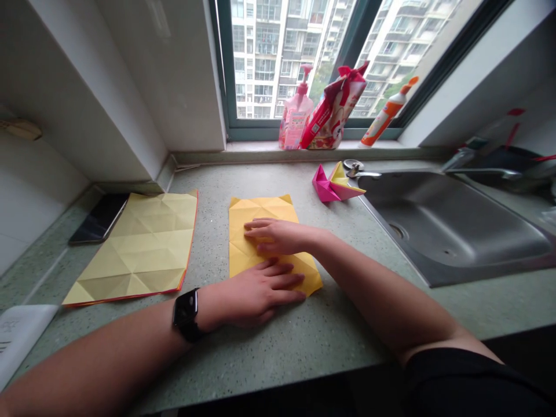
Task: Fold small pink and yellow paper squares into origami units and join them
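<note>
A folded yellow paper (260, 217) lies on the speckled green counter (304, 341) in front of me. My right hand (278, 236) lies flat across its middle, fingers stretched out and pointing left. My left hand (256, 292), with a black watch on the wrist, rests flat on the paper's near edge, fingers pointing right. Both hands press on the sheet and hold nothing.
A larger creased yellow sheet (139, 246) lies to the left, beside a dark phone (101, 217). A pink and yellow folded paper figure (335, 184) sits by the steel sink (447, 226). A pink pump bottle (296, 113), a red bag (334, 107) and an orange bottle (386, 113) stand on the windowsill.
</note>
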`<state>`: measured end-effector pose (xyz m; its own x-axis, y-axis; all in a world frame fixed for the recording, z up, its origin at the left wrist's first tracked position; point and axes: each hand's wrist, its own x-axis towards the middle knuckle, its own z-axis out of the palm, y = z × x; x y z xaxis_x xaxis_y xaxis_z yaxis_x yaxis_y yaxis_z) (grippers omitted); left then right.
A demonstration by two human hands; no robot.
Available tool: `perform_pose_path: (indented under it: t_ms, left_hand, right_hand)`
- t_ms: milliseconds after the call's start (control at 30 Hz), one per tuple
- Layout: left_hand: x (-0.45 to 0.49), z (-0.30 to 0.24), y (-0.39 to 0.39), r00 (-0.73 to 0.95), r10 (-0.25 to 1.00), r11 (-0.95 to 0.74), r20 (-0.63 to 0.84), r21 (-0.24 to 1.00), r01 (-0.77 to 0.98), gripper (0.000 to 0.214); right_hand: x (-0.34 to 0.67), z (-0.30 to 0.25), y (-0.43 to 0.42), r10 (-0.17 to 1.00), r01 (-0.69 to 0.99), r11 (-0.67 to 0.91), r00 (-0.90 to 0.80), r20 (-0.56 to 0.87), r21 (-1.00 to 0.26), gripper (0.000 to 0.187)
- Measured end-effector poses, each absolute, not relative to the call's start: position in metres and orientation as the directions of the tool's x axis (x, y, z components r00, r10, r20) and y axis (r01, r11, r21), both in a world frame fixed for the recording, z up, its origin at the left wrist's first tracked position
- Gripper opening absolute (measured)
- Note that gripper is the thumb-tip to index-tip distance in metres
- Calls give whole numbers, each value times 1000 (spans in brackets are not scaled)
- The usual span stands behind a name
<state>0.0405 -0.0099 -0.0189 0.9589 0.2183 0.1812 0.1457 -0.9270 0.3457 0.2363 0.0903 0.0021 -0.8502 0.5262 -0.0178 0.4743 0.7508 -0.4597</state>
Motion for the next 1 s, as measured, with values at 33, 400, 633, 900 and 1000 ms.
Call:
perform_pose_path:
  t_ms: [33, 400, 633, 900, 1000]
  left_hand:
    - [41, -19, -12, 958, 224, -926, 181, 345, 151, 48]
    - [47, -16, -17, 962, 253, -909, 103, 366, 200, 58]
    - [47, -11, -18, 966, 249, -907, 68, 367, 208, 56]
    - [47, -8, -16, 971, 237, -920, 17, 325, 219, 59]
    - [46, -10, -16, 969, 243, -928, 33, 299, 223, 59]
  right_hand:
    - [236, -3, 92, 537, 483, 752, -844, -10, -449, 54]
    - [219, -40, 134, 580, 545, 781, -814, 28, -306, 77]
    - [189, -41, 180, 636, 613, 754, -771, 28, -234, 77]
    - [179, -46, 221, 819, 782, 573, -560, 129, -244, 72]
    - [185, -39, 220, 828, 778, 560, -521, 207, -284, 67]
